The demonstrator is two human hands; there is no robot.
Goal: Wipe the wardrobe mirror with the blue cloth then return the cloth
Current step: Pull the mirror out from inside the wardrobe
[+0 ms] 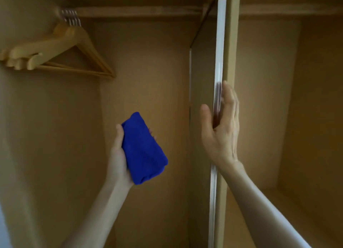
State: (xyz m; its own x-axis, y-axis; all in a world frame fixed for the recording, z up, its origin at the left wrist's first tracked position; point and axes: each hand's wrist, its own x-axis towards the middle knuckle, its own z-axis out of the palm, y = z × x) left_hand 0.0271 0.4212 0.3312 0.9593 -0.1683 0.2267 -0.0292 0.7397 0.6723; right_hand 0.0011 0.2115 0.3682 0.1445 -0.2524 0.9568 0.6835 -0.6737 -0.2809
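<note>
A folded blue cloth [143, 149] lies in the palm of my left hand [118, 155], which is raised inside the open wardrobe, with its fingers curled round the cloth. The wardrobe door [229, 43] stands edge-on to me, and its mirror [220, 53] shows only as a thin bright strip along that edge. My right hand [220, 129] holds the door's edge at mid height, thumb on the left side and fingers on the right. The fingers are reflected in the mirror strip.
Several wooden hangers [61, 49] hang from a rail at the upper left. A wooden shelf [139, 11] runs across the top. A vertical partition [198, 118] stands behind the door. The right compartment has a lower shelf [297, 207].
</note>
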